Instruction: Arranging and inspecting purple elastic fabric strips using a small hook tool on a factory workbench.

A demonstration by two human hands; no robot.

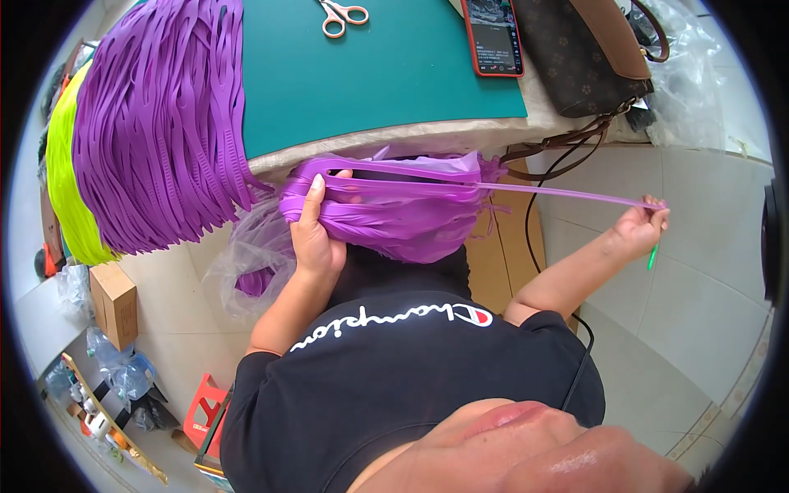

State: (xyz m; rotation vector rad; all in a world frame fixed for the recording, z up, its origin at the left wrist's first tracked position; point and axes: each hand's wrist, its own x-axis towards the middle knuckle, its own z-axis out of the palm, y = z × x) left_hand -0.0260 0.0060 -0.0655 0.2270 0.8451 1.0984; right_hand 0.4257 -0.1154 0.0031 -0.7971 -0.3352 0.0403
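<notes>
A bundle of purple rubber straps (394, 218) lies across my lap, just below the table's front edge. My left hand (322, 234) is closed on the looped end of a strap at the bundle's left side, thumb on top. Far to the right, my right hand (643, 228) pinches the end of a thin purple strip (567, 194), which is stretched taut from the bundle. A slim green stick-like tool (652, 256) pokes out below my right fingers; its other end is hidden. More purple straps (164, 123) hang in a thick row over the table's left side.
Bright yellow-green straps (66, 172) hang beside the purple row. On the green mat (370, 99) lie scissors (341, 16) and a red-cased phone (493, 37). A brown handbag (579, 62) stands at right, its strap and a black cable (532, 238) hanging down. A cardboard box (113, 304) stands left.
</notes>
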